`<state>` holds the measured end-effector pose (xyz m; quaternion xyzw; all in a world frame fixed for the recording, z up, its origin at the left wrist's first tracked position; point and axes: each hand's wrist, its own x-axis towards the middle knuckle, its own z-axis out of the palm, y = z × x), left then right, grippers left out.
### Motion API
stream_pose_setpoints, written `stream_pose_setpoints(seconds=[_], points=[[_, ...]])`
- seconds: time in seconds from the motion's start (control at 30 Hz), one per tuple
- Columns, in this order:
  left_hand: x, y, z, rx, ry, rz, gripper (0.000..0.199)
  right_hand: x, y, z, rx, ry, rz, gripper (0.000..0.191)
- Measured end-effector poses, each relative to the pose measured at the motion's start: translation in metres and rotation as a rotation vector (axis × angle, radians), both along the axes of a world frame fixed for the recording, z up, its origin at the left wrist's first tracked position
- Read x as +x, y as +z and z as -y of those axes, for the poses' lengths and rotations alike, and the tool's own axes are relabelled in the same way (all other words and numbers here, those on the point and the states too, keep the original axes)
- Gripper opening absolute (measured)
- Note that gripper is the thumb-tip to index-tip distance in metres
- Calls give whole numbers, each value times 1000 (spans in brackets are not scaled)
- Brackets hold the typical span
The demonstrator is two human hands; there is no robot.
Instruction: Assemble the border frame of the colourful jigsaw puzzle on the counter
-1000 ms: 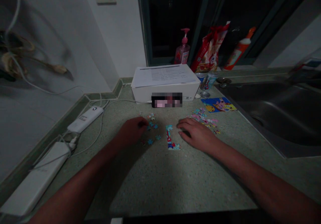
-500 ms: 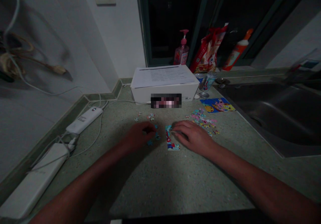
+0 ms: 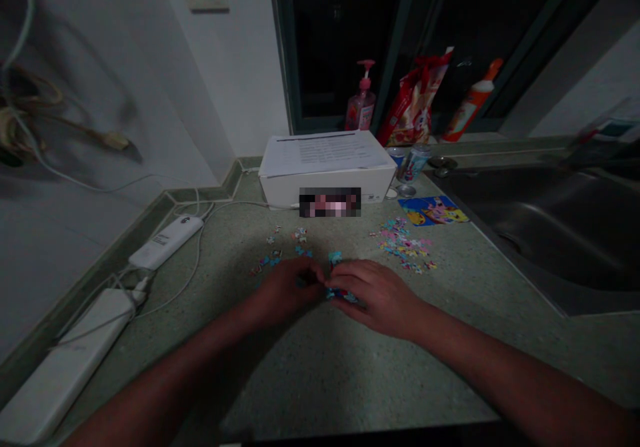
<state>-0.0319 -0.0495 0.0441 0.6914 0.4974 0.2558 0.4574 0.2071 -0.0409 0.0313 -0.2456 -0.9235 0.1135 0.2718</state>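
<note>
A small joined section of jigsaw puzzle [image 3: 335, 257] lies on the counter, partly covered by my hands. Its turquoise top and a red and blue lower strip show. My right hand [image 3: 377, 293] rests over it from the right, fingers and thumb closed about its middle. From the left, my left hand [image 3: 293, 283] meets it with fingertips pinched together at the section's left edge; whatever is in that pinch is hidden. Loose blue jigsaw pieces [image 3: 273, 260] lie just beyond my left hand. A bigger heap of mixed pieces [image 3: 400, 240] is beyond my right hand.
A white box [image 3: 280, 190] with a printed sheet stands at the back. The blue picture card [image 3: 433, 211] lies by the sink [image 3: 550, 233]. A can [image 3: 414, 163] stands beside the box. On the left are a power strip [image 3: 65, 360], a white adapter [image 3: 165, 240] and cables.
My left hand has moved right, from the loose blue pieces to the puzzle section. My right hand has come down and nearer, covering more of it. Pieces at left are now uncovered.
</note>
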Motion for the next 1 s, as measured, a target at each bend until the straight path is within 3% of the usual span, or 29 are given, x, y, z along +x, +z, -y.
stream_pose_setpoints(seconds=[0.53,0.6,0.8,1.0], points=[[0,-5,1,24,-15,30,7,1,0,-3,-17,10,37,20],[-6,-1,-3,78,15,-47,8,5,-1,-7,-41,-23,20,19],[-50,12,-30,337,277,-495,19,31,-4,-36,-84,-192,-27,21],[-72,4,-41,409,231,-738,18,47,-20,-56,-107,-314,65,16]])
